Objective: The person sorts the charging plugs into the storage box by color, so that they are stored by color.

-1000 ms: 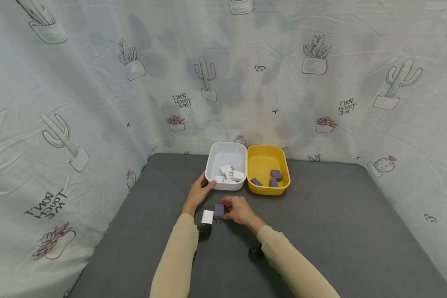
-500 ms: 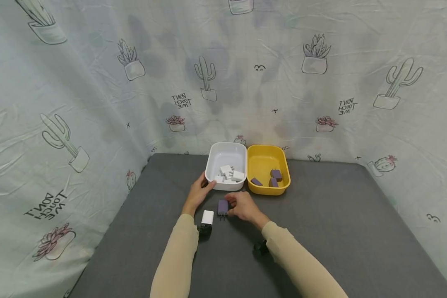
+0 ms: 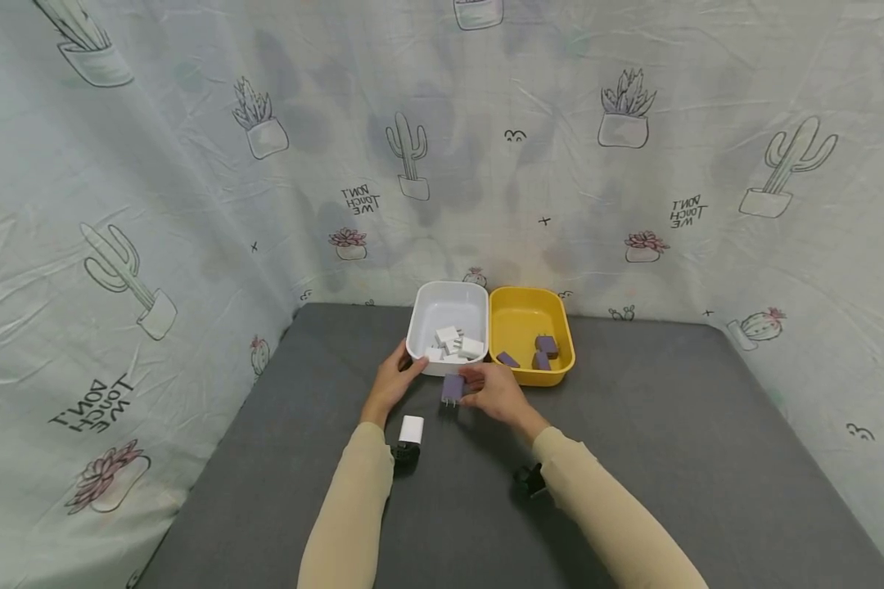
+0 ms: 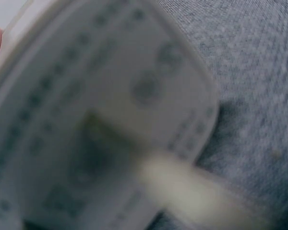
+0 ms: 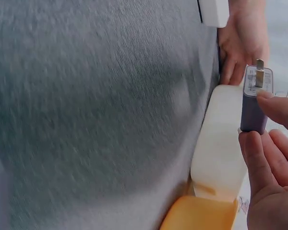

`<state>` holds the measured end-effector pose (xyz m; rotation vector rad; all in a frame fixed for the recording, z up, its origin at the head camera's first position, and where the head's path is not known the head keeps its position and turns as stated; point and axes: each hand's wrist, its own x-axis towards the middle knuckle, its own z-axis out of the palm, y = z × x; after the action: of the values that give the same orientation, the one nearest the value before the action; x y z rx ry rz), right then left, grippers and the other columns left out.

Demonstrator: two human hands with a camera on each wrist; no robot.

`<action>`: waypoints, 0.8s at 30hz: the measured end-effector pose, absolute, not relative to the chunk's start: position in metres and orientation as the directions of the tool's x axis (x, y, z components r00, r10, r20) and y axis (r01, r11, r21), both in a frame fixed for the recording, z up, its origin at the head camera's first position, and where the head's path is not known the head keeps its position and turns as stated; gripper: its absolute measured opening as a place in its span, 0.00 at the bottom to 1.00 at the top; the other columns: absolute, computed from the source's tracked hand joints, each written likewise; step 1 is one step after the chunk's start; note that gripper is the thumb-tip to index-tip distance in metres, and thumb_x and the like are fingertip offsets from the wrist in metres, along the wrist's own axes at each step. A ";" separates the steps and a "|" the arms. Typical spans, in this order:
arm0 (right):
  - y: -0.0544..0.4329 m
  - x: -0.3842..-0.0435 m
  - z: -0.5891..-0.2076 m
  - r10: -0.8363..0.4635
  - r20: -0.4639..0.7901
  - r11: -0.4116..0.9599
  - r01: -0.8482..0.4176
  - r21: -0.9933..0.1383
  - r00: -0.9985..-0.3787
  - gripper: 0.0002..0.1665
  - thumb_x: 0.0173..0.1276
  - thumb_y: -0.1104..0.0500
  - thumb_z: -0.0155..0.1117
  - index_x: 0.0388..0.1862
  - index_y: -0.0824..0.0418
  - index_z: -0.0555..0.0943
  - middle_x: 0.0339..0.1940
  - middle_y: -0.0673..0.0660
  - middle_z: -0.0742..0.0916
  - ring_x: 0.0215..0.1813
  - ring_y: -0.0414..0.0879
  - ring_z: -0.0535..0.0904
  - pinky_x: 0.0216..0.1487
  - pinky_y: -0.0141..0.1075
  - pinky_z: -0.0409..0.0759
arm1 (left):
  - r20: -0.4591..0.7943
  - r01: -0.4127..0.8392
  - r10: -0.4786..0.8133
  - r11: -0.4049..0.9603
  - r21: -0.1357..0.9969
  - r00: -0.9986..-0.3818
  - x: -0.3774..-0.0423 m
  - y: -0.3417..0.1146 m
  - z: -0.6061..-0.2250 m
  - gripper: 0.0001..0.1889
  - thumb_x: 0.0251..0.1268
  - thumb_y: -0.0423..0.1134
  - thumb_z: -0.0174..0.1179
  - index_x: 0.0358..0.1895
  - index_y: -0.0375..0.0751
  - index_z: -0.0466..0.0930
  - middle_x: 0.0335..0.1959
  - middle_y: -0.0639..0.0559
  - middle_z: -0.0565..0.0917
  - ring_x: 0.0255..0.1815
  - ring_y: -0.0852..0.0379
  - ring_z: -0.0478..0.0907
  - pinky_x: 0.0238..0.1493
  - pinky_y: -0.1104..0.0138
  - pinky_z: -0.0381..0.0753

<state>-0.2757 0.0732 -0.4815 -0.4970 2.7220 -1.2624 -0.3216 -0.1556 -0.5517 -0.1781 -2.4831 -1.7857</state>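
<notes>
In the head view my right hand [image 3: 495, 393] pinches a purple plug charger [image 3: 453, 388] in front of the bins, its prongs pointing toward me. The right wrist view shows thumb and fingertips on opposite sides of that charger [image 5: 253, 112], its metal prongs exposed. My left hand [image 3: 392, 383] rests at the front left corner of a white bin [image 3: 448, 294], thumb at the front and fingers along the side. Several white chargers [image 3: 471, 348] lie inside. Below my left hand is a loose white charger [image 3: 411, 429]; its printed, blurred face [image 4: 115, 96] fills much of the left wrist view.
A yellow bin [image 3: 526, 301] stands against the white bin's right side, with purple chargers [image 3: 547, 346] in it. Both bins are at the back of the grey table [image 3: 633, 442]. Behind rises a cactus-print curtain [image 3: 486, 164].
My right hand has carried the purple charger from beside the loose white charger, away from me and slightly right, up to the white bin's front. My left hand stays in place.
</notes>
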 end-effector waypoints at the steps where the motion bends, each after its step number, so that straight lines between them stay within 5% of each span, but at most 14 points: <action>1: 0.075 -0.276 -0.480 -0.323 0.056 0.598 -0.250 -0.761 -0.945 0.30 0.52 0.64 0.78 0.56 0.61 0.82 0.48 0.56 0.88 0.49 0.49 0.85 0.53 0.42 0.84 | 0.129 0.138 0.049 0.311 0.940 -0.990 -0.322 -0.156 -0.552 0.40 0.65 0.57 0.62 0.77 0.53 0.56 0.73 0.46 0.67 0.74 0.47 0.64 0.70 0.49 0.69; 24: 0.131 -0.316 -0.449 -0.088 0.055 0.594 -0.097 -0.798 -0.995 0.34 0.58 0.61 0.74 0.64 0.65 0.76 0.57 0.64 0.84 0.56 0.58 0.81 0.59 0.49 0.80 | 0.123 0.128 0.037 0.316 0.940 -0.992 -0.319 -0.157 -0.551 0.40 0.64 0.60 0.61 0.77 0.53 0.57 0.74 0.47 0.66 0.75 0.48 0.63 0.71 0.51 0.68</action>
<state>-0.3156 0.1308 -0.4487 -0.1627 2.8136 -1.4099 -0.3194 -0.1567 -0.5505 -0.1565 -2.4841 -1.7852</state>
